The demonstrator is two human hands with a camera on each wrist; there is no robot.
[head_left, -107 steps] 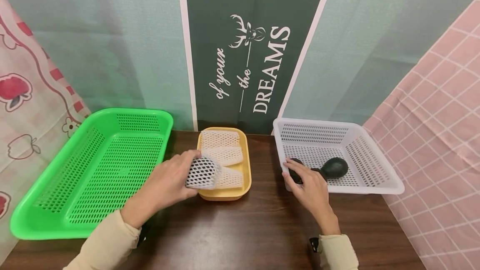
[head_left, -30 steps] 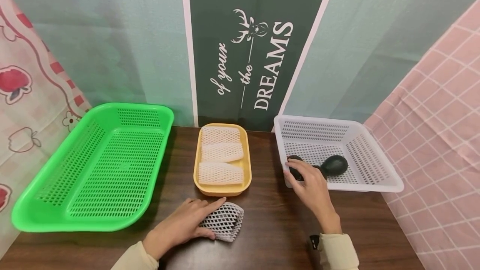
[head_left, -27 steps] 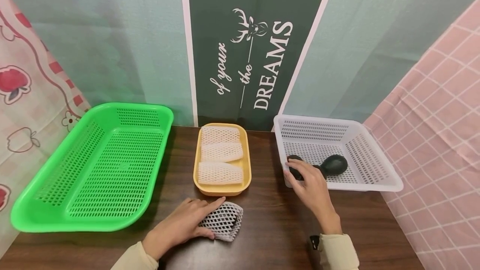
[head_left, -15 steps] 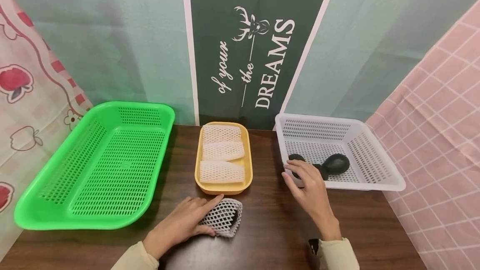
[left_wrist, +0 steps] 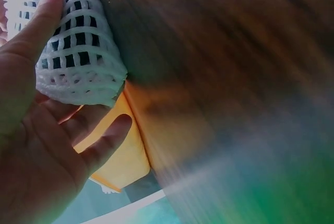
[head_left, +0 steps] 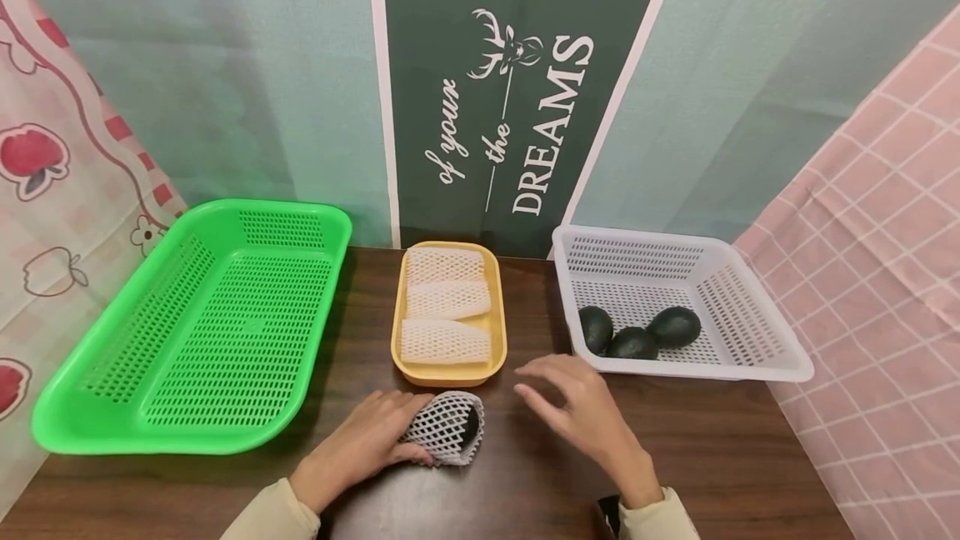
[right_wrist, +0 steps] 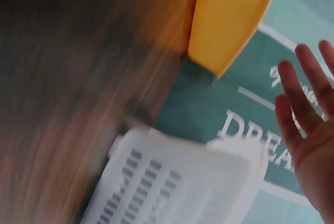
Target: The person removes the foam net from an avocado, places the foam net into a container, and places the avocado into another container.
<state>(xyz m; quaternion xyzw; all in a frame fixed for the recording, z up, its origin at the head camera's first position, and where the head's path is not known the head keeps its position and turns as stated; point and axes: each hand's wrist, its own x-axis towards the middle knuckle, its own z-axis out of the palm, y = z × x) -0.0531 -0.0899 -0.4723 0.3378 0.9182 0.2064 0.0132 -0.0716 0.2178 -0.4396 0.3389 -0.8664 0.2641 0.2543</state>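
My left hand point(head_left: 363, 440) grips a white foam net sleeve point(head_left: 438, 430) on the table, thumb on the near side and fingers behind. Inside it is a dark avocado point(head_left: 470, 428), its end showing at the sleeve's right-hand opening. The left wrist view shows the thumb point(left_wrist: 39, 23) across the netting and dark skin through the mesh. To the right, my right hand point(head_left: 581, 407) hovers over the table with nothing in it, fingers spread loosely towards the sleeve. Three dark avocados point(head_left: 633, 344) lie in the white basket point(head_left: 750, 315) behind that hand.
Beyond the left hand stands a yellow tray point(head_left: 450, 375) with three flat foam net sleeves point(head_left: 446, 342). A large green basket point(head_left: 247, 332) is at the left with nothing in it. Printed cloth point(head_left: 487, 90) hangs behind the dark wooden table point(head_left: 517, 490).
My left hand has brought the net-covered avocado from over the yellow tray down to the table. My right hand has left the white basket and moved left, empty, uncovering its avocados.
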